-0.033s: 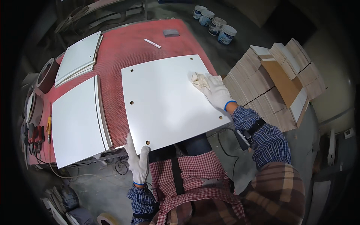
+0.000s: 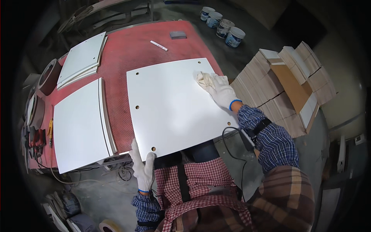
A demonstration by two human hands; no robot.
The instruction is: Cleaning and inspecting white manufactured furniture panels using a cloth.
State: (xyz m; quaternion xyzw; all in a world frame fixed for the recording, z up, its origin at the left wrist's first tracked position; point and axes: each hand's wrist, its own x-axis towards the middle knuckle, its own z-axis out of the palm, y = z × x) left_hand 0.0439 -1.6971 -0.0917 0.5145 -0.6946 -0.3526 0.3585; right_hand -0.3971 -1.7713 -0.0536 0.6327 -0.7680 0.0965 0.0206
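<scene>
A large white panel (image 2: 174,104) with small round holes near its edges lies on the red table (image 2: 123,54), its near edge overhanging toward me. My right hand (image 2: 222,92), in a white glove, presses a crumpled pale cloth (image 2: 203,79) flat on the panel's far right corner. My left hand (image 2: 143,170), also gloved, grips the panel's near left corner just beside a hole (image 2: 153,148).
Two stacks of white panels (image 2: 79,123) (image 2: 83,58) lie on the table's left side. A white marker (image 2: 159,45) and a grey block (image 2: 177,34) sit at the far edge. Several paint cans (image 2: 224,29) stand on the floor beyond. Stacked brown boards (image 2: 278,89) are at right.
</scene>
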